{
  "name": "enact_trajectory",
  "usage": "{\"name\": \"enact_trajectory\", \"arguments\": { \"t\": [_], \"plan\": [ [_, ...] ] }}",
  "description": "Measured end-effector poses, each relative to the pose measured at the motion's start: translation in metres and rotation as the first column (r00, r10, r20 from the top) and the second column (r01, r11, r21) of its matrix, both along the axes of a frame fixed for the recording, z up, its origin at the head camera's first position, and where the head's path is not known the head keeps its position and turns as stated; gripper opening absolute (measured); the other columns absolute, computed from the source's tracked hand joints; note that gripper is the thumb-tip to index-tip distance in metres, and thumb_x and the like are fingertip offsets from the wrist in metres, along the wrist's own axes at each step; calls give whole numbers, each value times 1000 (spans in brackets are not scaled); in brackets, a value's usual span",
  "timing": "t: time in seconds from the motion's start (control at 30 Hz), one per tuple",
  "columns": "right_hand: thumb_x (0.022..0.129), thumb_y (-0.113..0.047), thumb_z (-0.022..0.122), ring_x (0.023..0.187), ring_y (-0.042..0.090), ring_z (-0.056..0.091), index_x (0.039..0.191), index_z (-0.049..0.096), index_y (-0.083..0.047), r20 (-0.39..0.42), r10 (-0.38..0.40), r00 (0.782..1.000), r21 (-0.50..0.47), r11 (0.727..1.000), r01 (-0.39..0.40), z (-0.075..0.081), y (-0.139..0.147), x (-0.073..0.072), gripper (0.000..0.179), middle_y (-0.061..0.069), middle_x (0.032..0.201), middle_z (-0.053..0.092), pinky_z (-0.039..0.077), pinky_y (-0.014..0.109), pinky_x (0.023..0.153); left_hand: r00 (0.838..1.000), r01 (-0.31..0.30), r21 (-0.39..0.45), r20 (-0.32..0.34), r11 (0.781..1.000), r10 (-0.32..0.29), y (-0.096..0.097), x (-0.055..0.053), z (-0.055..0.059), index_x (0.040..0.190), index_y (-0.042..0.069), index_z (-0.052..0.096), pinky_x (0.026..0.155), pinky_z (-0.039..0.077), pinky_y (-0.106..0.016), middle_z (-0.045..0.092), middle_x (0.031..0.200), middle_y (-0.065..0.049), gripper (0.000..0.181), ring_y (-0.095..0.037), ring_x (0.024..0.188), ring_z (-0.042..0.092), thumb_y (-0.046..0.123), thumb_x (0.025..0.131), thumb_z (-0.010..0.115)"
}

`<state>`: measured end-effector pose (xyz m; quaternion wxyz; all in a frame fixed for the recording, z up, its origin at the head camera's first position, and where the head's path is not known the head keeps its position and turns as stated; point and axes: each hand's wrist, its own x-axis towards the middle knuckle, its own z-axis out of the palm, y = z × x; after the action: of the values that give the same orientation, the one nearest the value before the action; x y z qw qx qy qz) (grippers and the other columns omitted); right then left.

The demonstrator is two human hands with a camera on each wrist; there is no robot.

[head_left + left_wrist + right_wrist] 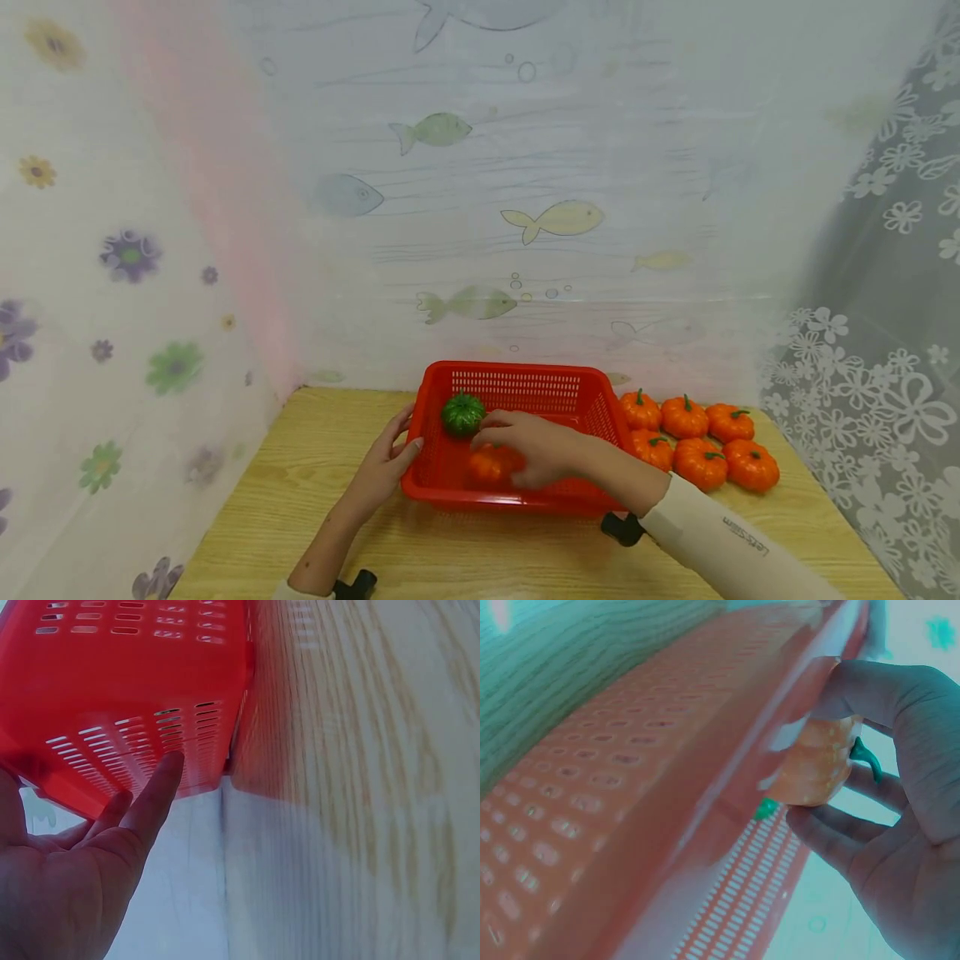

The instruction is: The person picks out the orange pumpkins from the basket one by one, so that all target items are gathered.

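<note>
A red plastic basket (517, 502) with slotted walls stands on the wooden table. My left hand (386, 467) holds its left side, the thumb at the rim and the fingers along the outer wall (142, 742). Inside the basket, my right hand (543, 450) grips a small orange pumpkin (487, 465). In the right wrist view, thumb and fingers lie on opposite sides of this pumpkin (814, 765), its curved green stem facing the palm. A green pumpkin (462, 415) sits in the basket's back left, just beyond the right fingers.
Several orange pumpkins (701, 463) stand in two rows on the table, close to the basket's right side. Behind the table (315, 442) hangs a pale curtain (465, 250) printed with fish. Flowered cloth (112, 375) borders the left side.
</note>
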<state>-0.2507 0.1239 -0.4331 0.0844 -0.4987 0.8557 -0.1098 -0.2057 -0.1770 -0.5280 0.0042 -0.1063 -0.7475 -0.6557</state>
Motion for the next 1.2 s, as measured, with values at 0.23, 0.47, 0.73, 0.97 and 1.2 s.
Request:
{"name": "enact_trajectory", "arguments": {
  "t": [0.23, 0.47, 0.73, 0.97, 1.2],
  "plan": [
    [87, -10, 80, 126, 16, 56, 144, 62, -28, -10, -34, 999, -120, 992, 33, 10, 26, 2, 63, -2, 150, 51, 56, 37, 101, 1000, 8, 7, 0, 1000, -8, 0, -1, -1, 168, 20, 28, 92, 63, -44, 38, 165, -18, 65, -46, 134, 59, 24, 111, 59],
    [84, -7, 78, 133, 24, 52, 143, 63, -23, -22, -56, 998, -192, 980, 51, 15, 48, 7, 63, 6, 151, 52, 55, 46, 103, 1000, 20, 11, -5, 1000, -20, -1, -3, -4, 169, 20, 26, 95, 62, -46, 36, 166, -17, 65, -46, 137, 56, 26, 112, 58],
    [84, -6, 77, 127, 20, 51, 141, 63, -26, -15, -116, 993, -248, 963, 108, 20, 68, 17, 62, 1, 151, 50, 56, 39, 94, 1000, 18, 12, -10, 1000, -18, -2, -3, -4, 168, 21, 28, 95, 62, -47, 37, 165, -17, 64, -46, 136, 58, 26, 112, 58],
    [83, -6, 78, 129, 22, 49, 140, 64, -30, -38, -162, 986, -308, 941, 142, 18, 86, 24, 64, 3, 151, 51, 55, 43, 93, 1000, 23, 11, -8, 1000, -23, -3, -3, -5, 169, 22, 27, 94, 62, -45, 37, 165, -16, 65, -45, 134, 59, 27, 112, 58],
    [78, -3, 80, 133, 27, 51, 141, 65, -32, -87, -235, 968, -361, 913, 189, 14, 108, 33, 70, 6, 151, 53, 58, 47, 91, 1000, 19, -1, 3, 1000, -19, -3, -2, -5, 168, 27, 27, 93, 63, -39, 37, 165, -12, 65, -43, 135, 59, 29, 112, 58]
  ]
}}
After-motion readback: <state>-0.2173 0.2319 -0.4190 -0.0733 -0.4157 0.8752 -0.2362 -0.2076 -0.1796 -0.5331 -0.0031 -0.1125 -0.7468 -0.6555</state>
